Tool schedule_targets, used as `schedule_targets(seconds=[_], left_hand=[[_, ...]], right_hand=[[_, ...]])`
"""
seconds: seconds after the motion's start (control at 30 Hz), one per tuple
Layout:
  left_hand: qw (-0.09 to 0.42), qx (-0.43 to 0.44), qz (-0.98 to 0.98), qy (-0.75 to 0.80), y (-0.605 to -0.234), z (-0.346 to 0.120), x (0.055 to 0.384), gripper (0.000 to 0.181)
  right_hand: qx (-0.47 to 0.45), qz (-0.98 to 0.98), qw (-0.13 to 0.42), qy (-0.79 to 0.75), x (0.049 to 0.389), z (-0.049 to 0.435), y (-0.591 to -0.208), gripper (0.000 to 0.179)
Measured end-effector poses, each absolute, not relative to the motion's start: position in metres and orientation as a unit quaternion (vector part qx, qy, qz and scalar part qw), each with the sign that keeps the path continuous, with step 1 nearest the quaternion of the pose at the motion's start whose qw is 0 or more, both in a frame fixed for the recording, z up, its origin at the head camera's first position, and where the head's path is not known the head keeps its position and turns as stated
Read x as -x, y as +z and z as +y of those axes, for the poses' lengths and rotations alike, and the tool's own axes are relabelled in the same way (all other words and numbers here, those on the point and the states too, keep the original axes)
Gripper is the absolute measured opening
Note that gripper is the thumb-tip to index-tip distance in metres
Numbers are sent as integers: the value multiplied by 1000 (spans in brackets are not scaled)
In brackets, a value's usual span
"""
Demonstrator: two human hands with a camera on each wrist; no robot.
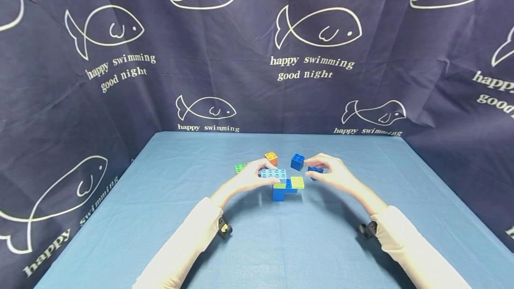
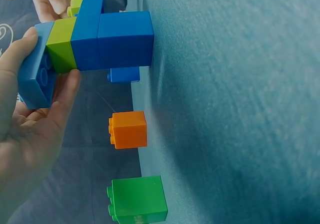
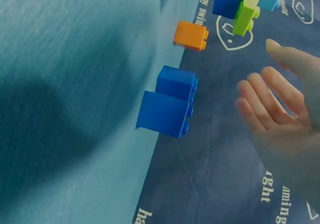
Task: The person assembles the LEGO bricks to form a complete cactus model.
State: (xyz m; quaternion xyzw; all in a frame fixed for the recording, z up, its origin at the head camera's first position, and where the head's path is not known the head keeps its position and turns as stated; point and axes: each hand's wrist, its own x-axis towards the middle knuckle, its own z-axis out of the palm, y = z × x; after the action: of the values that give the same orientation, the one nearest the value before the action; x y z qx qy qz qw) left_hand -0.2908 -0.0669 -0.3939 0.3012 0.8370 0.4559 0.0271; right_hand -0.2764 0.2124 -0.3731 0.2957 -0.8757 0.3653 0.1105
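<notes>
My left hand point(image 1: 250, 177) grips a stack of toy building bricks, thumb and fingers round the light blue brick point(image 1: 274, 173) on top. Beneath that brick sit a lime green brick point(image 2: 62, 44), a long blue brick point(image 2: 88, 33) and a blue brick point(image 2: 126, 39) at the bottom. A thin lime brick point(image 1: 297, 182) is fixed on the right end of the long blue one. To the right of the stack, my right hand point(image 1: 332, 171) hovers with loosely bent fingers and nothing between them. In the right wrist view its fingers are apart from every brick.
Loose bricks stand on the blue tablecloth point(image 1: 321, 244) beyond the hands: a green brick point(image 1: 240, 168), an orange brick point(image 1: 271, 158), a blue brick point(image 1: 297, 161) and another blue brick point(image 1: 315, 171) partly behind the right hand. A dark fish-print curtain point(image 1: 257, 84) rises behind the table.
</notes>
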Motion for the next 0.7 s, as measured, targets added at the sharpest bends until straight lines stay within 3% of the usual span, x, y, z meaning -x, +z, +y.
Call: schedule_targets(seconds=[0.7], left_hand=[[23, -307, 834, 459, -395, -68, 292, 31]], right_hand=[[-197, -906, 145, 345, 298, 221, -389, 40]])
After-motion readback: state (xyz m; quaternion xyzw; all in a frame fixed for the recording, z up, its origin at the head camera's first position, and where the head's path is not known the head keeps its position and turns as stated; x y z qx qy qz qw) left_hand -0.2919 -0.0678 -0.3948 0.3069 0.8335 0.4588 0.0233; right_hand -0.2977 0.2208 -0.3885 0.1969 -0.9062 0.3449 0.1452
